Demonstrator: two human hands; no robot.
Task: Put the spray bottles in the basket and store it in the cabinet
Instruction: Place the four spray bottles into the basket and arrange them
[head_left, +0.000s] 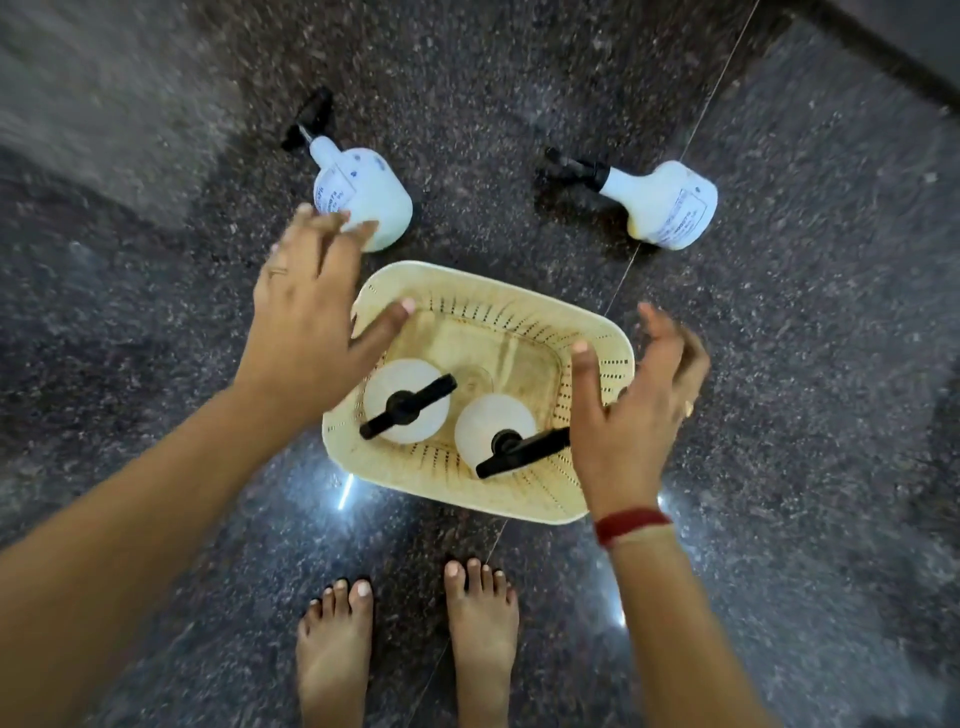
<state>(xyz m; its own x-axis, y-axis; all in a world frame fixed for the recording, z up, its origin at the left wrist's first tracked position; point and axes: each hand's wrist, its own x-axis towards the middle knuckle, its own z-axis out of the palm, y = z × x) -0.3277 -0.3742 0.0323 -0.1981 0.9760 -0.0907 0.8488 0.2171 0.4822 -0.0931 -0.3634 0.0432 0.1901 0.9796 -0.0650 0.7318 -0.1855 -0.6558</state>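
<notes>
A cream perforated basket (524, 501) sits on the dark granite floor in front of my feet. Two white spray bottles with black trigger heads stand upright inside it, one at the left (406, 408) and one at the right (496, 434). Beyond the basket, two more white bottles stand on the floor: one at the far left (369, 195) and one at the far right (662, 202). My left hand (311, 312) is open, its fingertips at the base of the far-left bottle. My right hand (631, 410) hovers open over the basket's right rim, holding nothing.
Polished speckled granite floor (779, 364) spreads on all sides, with a thin seam running diagonally under the basket. My bare feet (410, 639) stand just in front of the basket. A dark edge (893, 57) crosses the top right corner.
</notes>
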